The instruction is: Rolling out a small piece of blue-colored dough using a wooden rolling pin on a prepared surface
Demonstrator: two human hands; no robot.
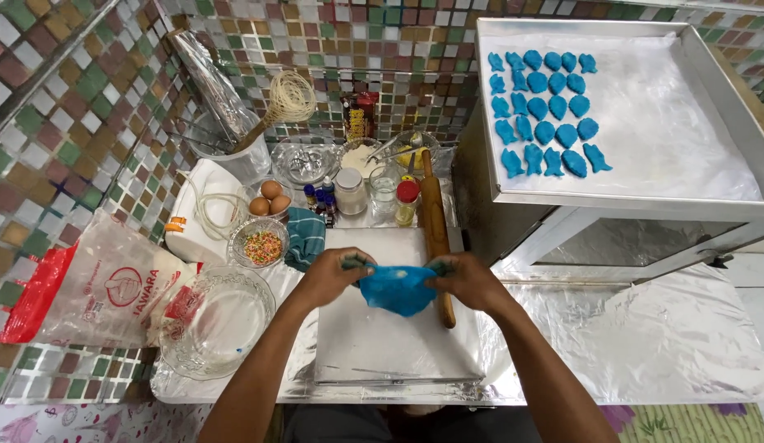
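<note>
My left hand (333, 275) and my right hand (466, 280) together hold a sheet of blue dough (398, 289), stretched between them just above a white board (374, 336). Each hand pinches one upper edge of the dough, and its middle sags down. A wooden rolling pin (434, 226) lies along the board's right side, passing under my right hand. Up on the right, a metal tray (718, 123) lined with white paper carries several blue dough pieces (544, 115) shaped like fish and shells, set in rows.
A clear glass plate (218, 324) and a plastic flour bag (103, 287) lie left of the board. Behind it stand a bowl of coloured sprinkles (262, 244), eggs (269, 198), small jars and bottles (349, 193), a whisk (288, 97) and bowls. Foil (645, 328) covers the counter.
</note>
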